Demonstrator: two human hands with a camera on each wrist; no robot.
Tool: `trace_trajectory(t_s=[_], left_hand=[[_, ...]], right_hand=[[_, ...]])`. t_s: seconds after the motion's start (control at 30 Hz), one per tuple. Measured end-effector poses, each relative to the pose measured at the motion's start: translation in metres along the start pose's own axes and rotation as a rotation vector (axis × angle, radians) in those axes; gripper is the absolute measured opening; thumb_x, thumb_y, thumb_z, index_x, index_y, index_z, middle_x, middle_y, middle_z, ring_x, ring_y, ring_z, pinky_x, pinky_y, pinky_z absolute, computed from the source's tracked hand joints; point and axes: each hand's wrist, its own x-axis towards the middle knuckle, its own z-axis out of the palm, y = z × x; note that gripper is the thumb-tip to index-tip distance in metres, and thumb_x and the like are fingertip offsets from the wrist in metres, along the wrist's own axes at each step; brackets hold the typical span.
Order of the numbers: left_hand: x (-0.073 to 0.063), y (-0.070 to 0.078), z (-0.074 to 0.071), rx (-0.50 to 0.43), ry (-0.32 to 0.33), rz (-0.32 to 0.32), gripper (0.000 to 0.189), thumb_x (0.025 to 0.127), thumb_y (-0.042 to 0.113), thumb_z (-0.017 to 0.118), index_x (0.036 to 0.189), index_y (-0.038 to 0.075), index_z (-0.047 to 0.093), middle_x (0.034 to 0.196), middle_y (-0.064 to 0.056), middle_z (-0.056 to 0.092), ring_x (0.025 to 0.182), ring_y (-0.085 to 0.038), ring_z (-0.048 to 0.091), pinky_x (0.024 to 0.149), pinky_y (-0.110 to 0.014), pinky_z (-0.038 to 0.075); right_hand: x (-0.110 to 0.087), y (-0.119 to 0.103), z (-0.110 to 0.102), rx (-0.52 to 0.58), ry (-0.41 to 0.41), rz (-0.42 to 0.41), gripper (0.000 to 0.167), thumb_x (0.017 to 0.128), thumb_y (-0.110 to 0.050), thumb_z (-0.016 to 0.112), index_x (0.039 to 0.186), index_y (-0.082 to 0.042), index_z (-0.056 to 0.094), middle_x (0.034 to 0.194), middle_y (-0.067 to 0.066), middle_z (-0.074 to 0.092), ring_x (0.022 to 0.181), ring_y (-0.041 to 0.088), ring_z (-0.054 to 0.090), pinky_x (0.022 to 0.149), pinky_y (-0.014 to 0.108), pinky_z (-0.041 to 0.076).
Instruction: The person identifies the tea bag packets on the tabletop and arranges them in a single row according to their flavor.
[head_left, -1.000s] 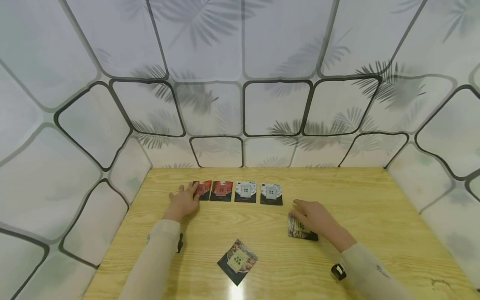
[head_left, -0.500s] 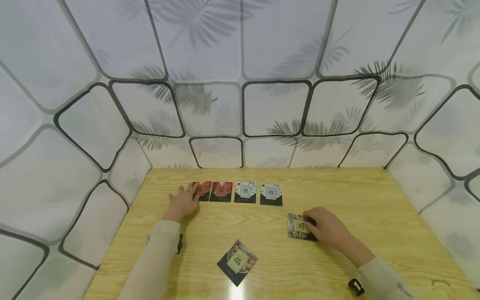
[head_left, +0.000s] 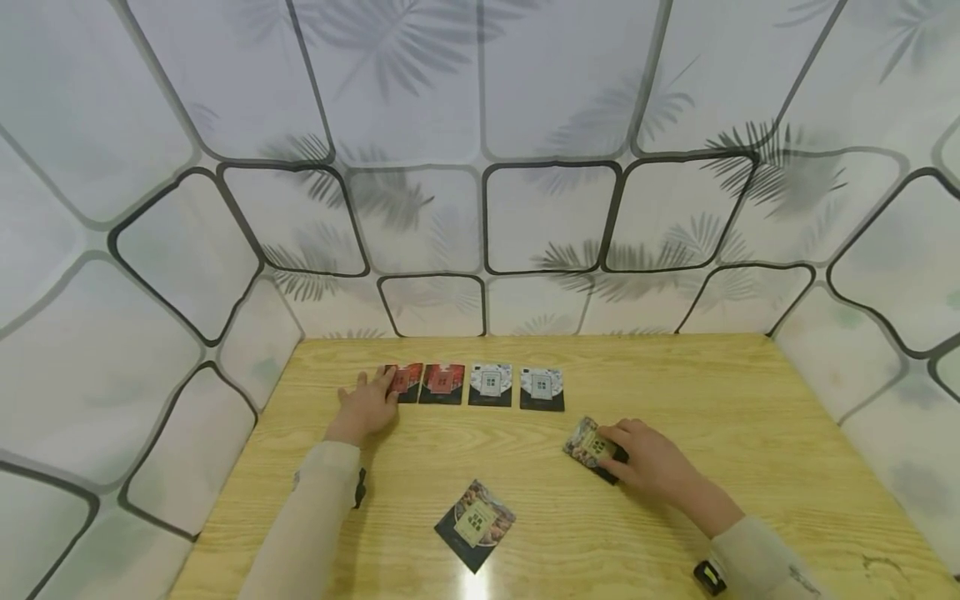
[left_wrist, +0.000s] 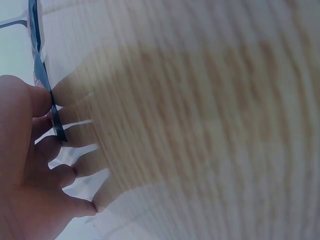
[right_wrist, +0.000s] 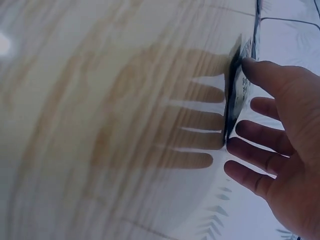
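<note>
My left hand [head_left: 365, 406] rests at the left end of a row of flat printed packets, its fingers spread onto the edge of a red-and-black packet [head_left: 406, 383]. From the left wrist, that packet's dark edge [left_wrist: 58, 125] shows by the fingertips. On the right, my right hand [head_left: 651, 463] holds a brown food-picture packet [head_left: 585, 443] between thumb and fingers, low over the table and turned at a slant. The right wrist view has the thumb at one end of this packet [right_wrist: 241, 92] and fingers at the other. Whether it touches the table I cannot tell.
The row continues with another red packet [head_left: 442, 383] and two white-and-black packets, one [head_left: 491, 384] left of the other [head_left: 542, 389]. A second brown food-picture packet [head_left: 476, 527] lies slanted near the front. Patterned walls [head_left: 555, 217] bound the wooden table [head_left: 697, 392] behind and at both sides.
My right hand drew back to the right from over the brown packet, took it by thumb and fingers, and turned it clockwise, slightly leftward. The left hand stays put.
</note>
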Motion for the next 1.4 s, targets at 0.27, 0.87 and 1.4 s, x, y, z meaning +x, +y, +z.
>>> trace_trajectory(t_s=[0.27,0.87,1.4], left_hand=[[0.0,0.0,0.001,0.003,0.004,0.0,0.061,0.112,0.029,0.035,0.169,0.01,0.024,0.175,-0.02,0.019,0.158,-0.056,0.015,0.116,-0.088,0.011],[0.0,0.002,0.0,-0.017,0.012,0.001,0.061,0.111,0.027,0.034,0.169,0.008,0.024,0.175,-0.02,0.019,0.159,-0.056,0.014,0.117,-0.087,0.009],[-0.002,0.003,-0.002,-0.008,0.01,0.004,0.061,0.112,0.029,0.035,0.169,0.01,0.024,0.175,-0.019,0.019,0.158,-0.056,0.015,0.117,-0.087,0.01]], right_hand=[[0.001,0.002,0.012,0.003,0.043,-0.038,0.058,0.097,-0.032,0.078,0.148,-0.011,0.061,0.128,0.017,0.065,0.11,0.035,0.067,0.088,0.056,0.059],[0.005,0.013,0.015,0.016,0.061,0.022,0.053,0.101,-0.035,0.072,0.143,-0.005,0.064,0.14,0.022,0.062,0.13,0.044,0.06,0.105,0.065,0.051],[0.033,0.022,0.016,0.022,0.064,0.049,0.051,0.104,-0.032,0.068,0.142,0.001,0.062,0.136,0.026,0.062,0.127,0.047,0.06,0.104,0.065,0.051]])
